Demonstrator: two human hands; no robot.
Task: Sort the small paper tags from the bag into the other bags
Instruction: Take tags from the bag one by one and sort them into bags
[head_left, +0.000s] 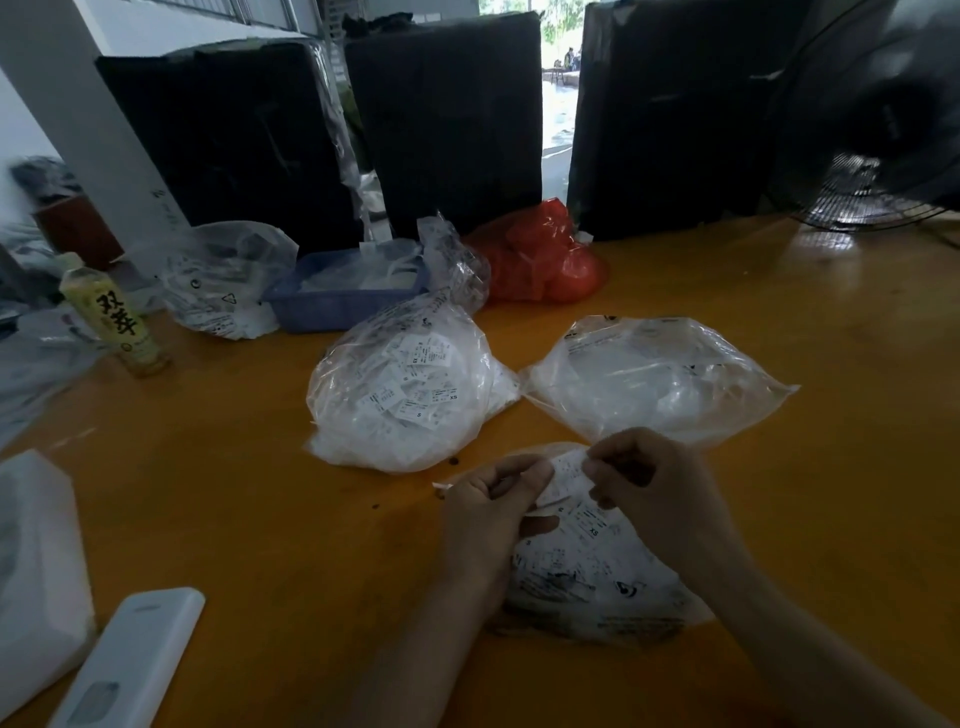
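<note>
A clear plastic bag of small white paper tags (587, 577) lies on the orange table right in front of me. Above its mouth, my left hand (491, 512) and my right hand (641, 475) both pinch a small white printed tag (566, 475) between their curled fingers. Farther back stand two more clear bags: a bulging bag of tags marked S and XS (410, 395) in the middle, and a flatter bag (660, 379) to its right.
A blue tray (332, 306), a red plastic bag (545, 260), another clear bag (223, 280) and a yellow bottle (122, 317) sit farther back. Black wrapped boxes (457, 119) line the table's rear. A white remote (130, 660) lies near left; a fan (872, 150) stands far right.
</note>
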